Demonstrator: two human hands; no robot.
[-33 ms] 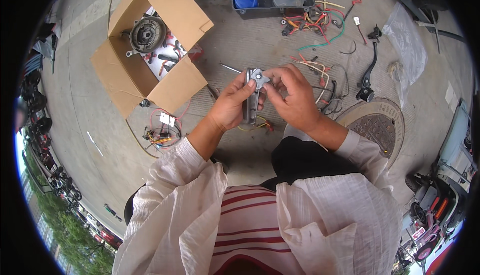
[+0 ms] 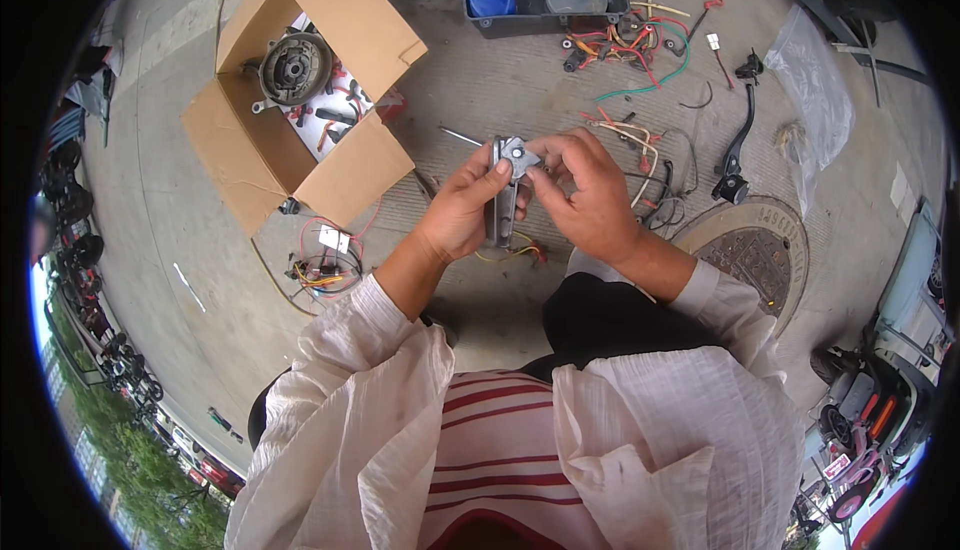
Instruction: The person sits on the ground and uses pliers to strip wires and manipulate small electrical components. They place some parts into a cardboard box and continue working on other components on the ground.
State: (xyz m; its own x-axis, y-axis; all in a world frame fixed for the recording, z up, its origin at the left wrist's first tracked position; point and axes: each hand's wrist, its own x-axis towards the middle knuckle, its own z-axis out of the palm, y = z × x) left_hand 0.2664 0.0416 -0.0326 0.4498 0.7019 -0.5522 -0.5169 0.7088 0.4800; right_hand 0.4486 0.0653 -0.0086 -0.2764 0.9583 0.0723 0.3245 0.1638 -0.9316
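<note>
My left hand [image 2: 462, 205] is closed around a long grey metal part [image 2: 505, 212], its thumb pressed on the upper end. That end has a flat, pointed grey plate with a round, bright pin in it. With thumb and forefinger my right hand [image 2: 590, 195] pinches the plate's right edge; its other fingers are curled. A thin metal rod [image 2: 462, 137] sticks out to the upper left beyond my left hand. Where its other end lies is hidden. Yellow and red wires [image 2: 530, 250] lie on the ground below the part.
An open cardboard box [image 2: 240, 140] at the left holds a round metal drum [image 2: 296, 68] and loose parts. Ahead stands a black bin [image 2: 540, 25] with bottles. Tangled wires [image 2: 640, 45], a black lever [image 2: 735, 150], a plastic bag [image 2: 812, 90] and a manhole cover [image 2: 750, 255] are at the right.
</note>
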